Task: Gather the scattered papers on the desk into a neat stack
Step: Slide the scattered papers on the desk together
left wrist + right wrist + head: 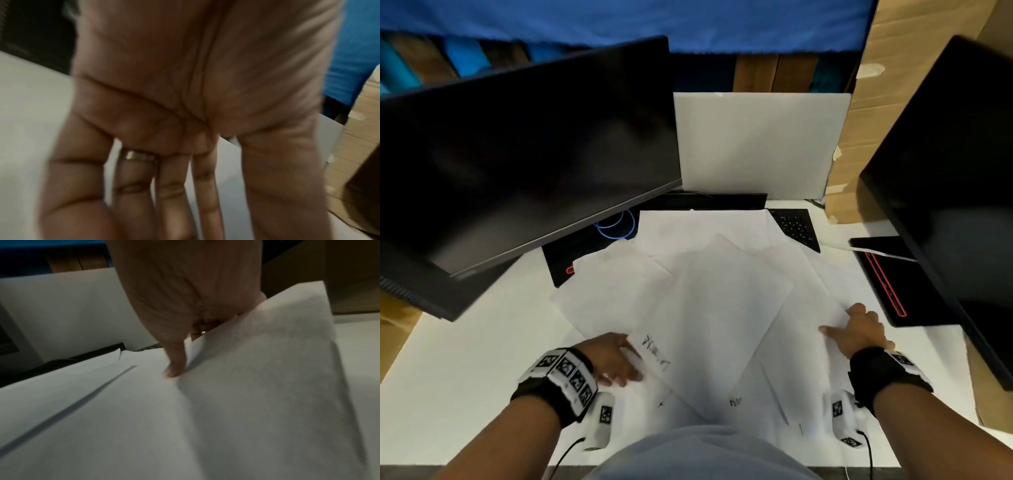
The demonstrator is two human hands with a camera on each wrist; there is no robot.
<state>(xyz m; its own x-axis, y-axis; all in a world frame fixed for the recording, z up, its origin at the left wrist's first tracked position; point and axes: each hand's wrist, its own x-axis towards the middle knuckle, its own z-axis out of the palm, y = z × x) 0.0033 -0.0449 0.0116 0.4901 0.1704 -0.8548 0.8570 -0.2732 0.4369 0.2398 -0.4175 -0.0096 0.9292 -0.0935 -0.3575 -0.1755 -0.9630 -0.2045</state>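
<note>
Several white paper sheets (722, 291) lie fanned and overlapping across the middle of the white desk (465, 377). My left hand (625, 371) is at their left edge, beside a sheet with handwriting (654, 349). In the left wrist view its fingers (170, 194) are straight and spread, and they hold nothing. My right hand (839, 325) is at the right edge of the spread. Its thumb (176, 363) presses on top of a raised sheet (267, 369) while the other fingers are hidden behind the paper, so it pinches that sheet.
A dark monitor (527, 154) hangs over the left, its base (565, 263) partly under the papers. A second monitor (955, 188) and its red-lined base (883, 281) stand right. A black keyboard (796, 228), a white board (756, 144) and cardboard (876, 68) are behind.
</note>
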